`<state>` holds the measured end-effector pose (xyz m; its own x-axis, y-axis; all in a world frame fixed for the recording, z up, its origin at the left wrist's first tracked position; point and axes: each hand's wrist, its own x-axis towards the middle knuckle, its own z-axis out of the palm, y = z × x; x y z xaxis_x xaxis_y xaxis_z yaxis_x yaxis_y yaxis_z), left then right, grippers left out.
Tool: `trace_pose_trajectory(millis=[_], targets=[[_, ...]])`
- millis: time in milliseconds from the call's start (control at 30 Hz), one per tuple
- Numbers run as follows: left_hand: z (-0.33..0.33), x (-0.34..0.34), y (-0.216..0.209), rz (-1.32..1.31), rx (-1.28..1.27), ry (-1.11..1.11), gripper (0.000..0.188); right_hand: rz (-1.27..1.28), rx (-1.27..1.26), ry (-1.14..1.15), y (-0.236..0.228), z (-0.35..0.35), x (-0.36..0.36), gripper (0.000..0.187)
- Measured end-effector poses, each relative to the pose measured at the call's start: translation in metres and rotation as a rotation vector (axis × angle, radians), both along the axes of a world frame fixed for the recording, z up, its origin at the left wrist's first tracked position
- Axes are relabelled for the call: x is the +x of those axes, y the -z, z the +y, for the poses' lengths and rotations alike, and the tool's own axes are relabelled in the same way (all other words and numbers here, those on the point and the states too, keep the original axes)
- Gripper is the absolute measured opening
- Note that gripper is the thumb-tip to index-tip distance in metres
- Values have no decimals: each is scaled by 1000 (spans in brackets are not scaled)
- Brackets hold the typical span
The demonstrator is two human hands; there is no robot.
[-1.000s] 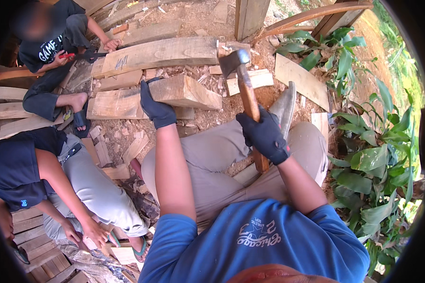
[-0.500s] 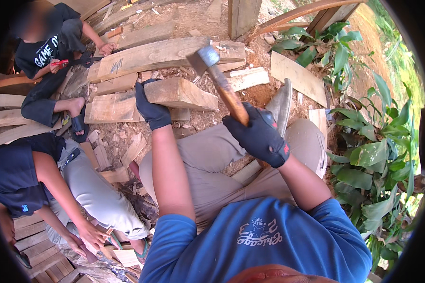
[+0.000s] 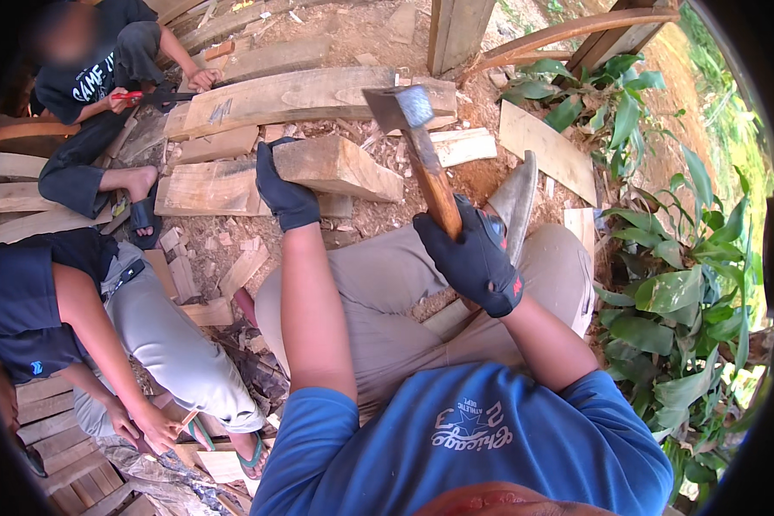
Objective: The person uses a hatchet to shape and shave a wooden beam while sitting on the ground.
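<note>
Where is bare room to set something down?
The flat tan wooden board, between pale split wood and broad green leaves, looks free. So does the middle of the long pale plank, beyond the wooden block in the black-gloved left hand. Crowded: wood scraps left of the beige trousers.

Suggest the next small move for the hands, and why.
I'd probably bring the axe down toward the free right end of the wood block: the right hand grips the axe with its metal head raised, and the left hand holds the block's left end, apart from that free end.
</note>
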<state>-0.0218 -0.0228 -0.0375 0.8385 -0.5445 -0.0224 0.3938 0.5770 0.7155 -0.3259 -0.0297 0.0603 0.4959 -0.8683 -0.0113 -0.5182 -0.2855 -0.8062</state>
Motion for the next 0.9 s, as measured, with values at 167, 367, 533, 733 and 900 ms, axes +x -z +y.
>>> trace_pose_trajectory(millis=[167, 367, 533, 733, 900], targets=[[0, 1, 3, -42, -30, 44, 43, 136, 12, -52, 48, -12, -2, 33], [7, -2, 9, -50, 15, -1, 44, -78, 520, 152, -3, -17, -7, 40], [2, 1, -2, -56, -6, 31, 45, 2, 143, -33, 46, -15, -18, 34], [1, 0, -4, -44, -7, 39, 46, 235, 362, -34, 91, -24, -21, 36], [2, 1, 1, -72, 12, 17, 44, -28, 485, 174, 5, -25, -27, 35]])
